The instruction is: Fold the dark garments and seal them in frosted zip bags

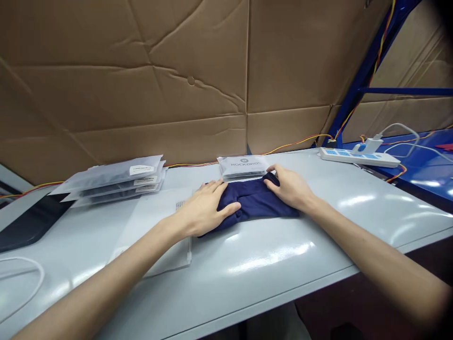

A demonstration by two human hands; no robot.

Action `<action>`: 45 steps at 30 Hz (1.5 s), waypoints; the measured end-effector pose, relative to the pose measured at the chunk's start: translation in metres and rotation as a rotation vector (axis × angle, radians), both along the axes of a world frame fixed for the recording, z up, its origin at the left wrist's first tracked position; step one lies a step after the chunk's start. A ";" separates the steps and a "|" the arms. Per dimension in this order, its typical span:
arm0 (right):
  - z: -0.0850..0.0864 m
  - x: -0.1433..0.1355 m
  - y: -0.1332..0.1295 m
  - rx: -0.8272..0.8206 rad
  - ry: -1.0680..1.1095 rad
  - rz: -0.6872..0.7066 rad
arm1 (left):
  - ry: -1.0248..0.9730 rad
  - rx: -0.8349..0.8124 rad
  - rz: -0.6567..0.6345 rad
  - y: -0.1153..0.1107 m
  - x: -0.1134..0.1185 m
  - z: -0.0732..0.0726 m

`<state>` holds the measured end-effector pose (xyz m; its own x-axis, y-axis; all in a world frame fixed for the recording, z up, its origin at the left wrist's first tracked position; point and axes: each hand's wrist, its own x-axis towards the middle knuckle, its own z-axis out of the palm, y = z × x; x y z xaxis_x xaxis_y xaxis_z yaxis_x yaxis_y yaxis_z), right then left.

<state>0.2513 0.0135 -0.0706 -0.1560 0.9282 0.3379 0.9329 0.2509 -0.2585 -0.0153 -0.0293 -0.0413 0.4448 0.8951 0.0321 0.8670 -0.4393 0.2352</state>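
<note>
A navy-blue folded piece of fabric lies on the table in front of me. My left hand rests flat over its left end, with the fingers stretched out and the thumb apart on top. At the far right corner my right hand pinches a bunched edge of the fabric between thumb and fingers. Partly under my left forearm lies a flat translucent zip bag with a small printed label. Just behind the fabric sits a short stack of printed packets.
Several filled translucent bags with white labels are piled at the left, near a black flat object. A white power strip with plugged-in cables lies at the back right. Cardboard walls off the back of the grey table.
</note>
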 end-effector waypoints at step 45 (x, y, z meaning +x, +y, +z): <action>0.009 0.005 -0.003 -0.093 0.192 0.016 | 0.027 -0.001 -0.020 -0.013 0.014 -0.012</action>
<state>0.2559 0.0100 -0.0618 -0.1124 0.9546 0.2757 0.8602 0.2324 -0.4540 -0.0012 -0.0427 -0.0537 0.4632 0.8860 0.0190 0.8641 -0.4563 0.2125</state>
